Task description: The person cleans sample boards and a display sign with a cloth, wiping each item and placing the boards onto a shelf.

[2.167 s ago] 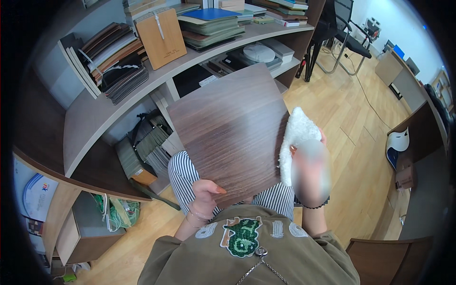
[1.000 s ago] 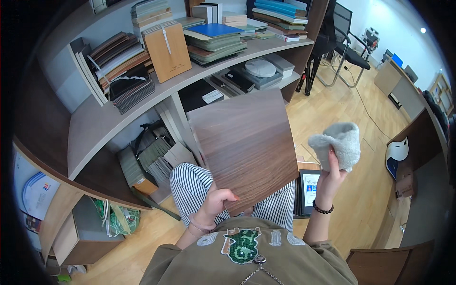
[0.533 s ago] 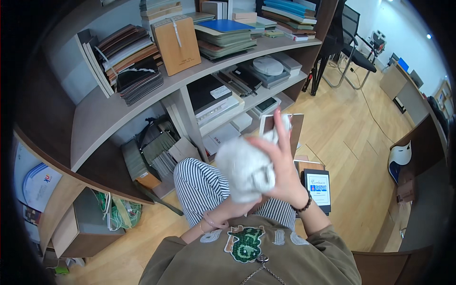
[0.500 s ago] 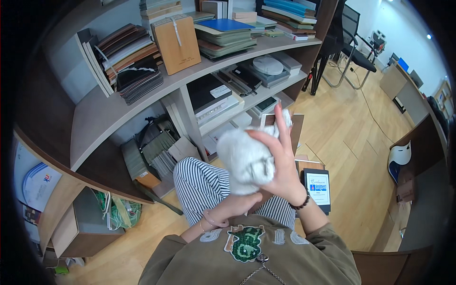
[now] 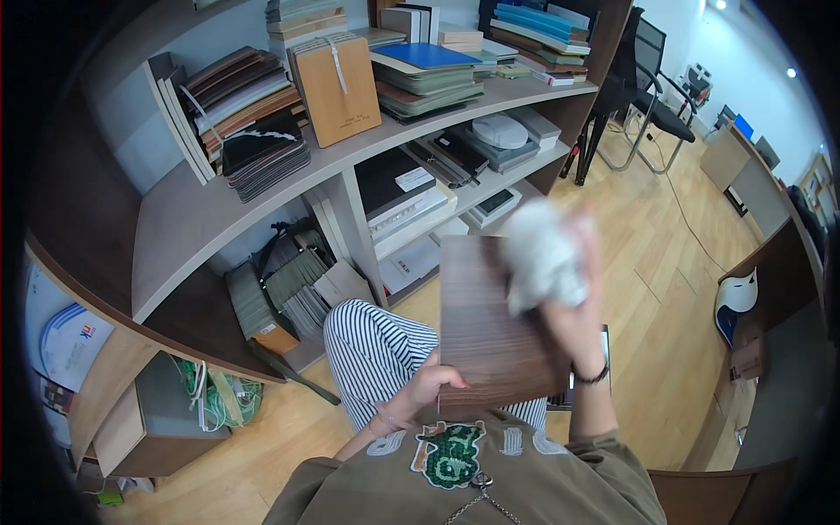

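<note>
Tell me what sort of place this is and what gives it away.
Most likely an office, perhaps one that keeps material samples: a desk and a black chair stand across the room, and a shelf unit holds piles of flat boards or folders.

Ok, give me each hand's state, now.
Left hand: closed on the brown board, near its lower left corner.
Right hand: holding the white cloth, blurred.

pale wood floor [image 5: 656, 337], white wall [image 5: 748, 92] — laden shelf unit [image 5: 179, 227] ahead, black chair [image 5: 670, 121] beyond
</note>
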`<state>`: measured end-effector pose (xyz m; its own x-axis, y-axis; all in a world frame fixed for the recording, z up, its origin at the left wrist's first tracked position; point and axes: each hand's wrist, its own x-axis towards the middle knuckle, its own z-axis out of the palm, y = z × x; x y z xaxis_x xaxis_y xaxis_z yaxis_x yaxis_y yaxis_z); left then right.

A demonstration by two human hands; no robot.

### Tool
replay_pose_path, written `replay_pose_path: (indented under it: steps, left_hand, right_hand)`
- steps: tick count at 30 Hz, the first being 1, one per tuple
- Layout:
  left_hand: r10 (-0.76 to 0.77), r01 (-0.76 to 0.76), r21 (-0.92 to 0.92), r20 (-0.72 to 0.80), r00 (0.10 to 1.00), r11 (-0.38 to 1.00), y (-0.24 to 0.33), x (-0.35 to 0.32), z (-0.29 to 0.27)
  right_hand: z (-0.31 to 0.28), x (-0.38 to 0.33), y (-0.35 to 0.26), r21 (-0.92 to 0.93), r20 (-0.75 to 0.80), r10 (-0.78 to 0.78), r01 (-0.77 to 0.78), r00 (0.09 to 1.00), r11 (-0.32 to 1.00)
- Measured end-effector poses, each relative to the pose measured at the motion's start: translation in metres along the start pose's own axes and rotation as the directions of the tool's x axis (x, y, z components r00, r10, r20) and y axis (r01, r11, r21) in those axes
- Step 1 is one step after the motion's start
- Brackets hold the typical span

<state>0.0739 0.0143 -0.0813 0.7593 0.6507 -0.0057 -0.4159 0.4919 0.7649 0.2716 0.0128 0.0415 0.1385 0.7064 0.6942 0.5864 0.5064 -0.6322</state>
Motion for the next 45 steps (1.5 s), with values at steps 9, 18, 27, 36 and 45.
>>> replay_pose_path:
  steps: [9,18,27,36,45]
  left_hand:
    - [0.143,-0.154,-0.150,-0.079,0.986,0.977,0.002,-0.004,-0.003]
    - [0.362,-0.385,-0.001,-0.335,0.870,0.923,0.051,-0.047,0.001]
    - [0.998,-0.430,0.903,-0.047,-0.045,0.023,0.116,-0.173,-0.007]
    - [0.942,-0.228,0.972,-0.022,-0.336,-0.058,0.218,-0.113,0.009]
    - [0.998,0.146,0.987,-0.055,-0.042,0.061,0.295,-0.112,-0.026]
  right_hand:
    - [-0.023,-0.054,0.026,-0.008,-0.003,0.325,-0.325,0.946,0.946]
    - [0.005,-0.051,-0.030,-0.197,0.392,-0.146,0.238,0.908,0.951]
    - [0.031,-0.115,0.086,0.714,0.120,0.576,-0.474,0.809,0.515]
    - [0.094,-0.185,0.126,0.590,0.807,0.297,-0.677,0.511,-0.440]
    - [0.091,-0.210,0.159,0.704,0.707,0.344,-0.659,0.618,-0.265]
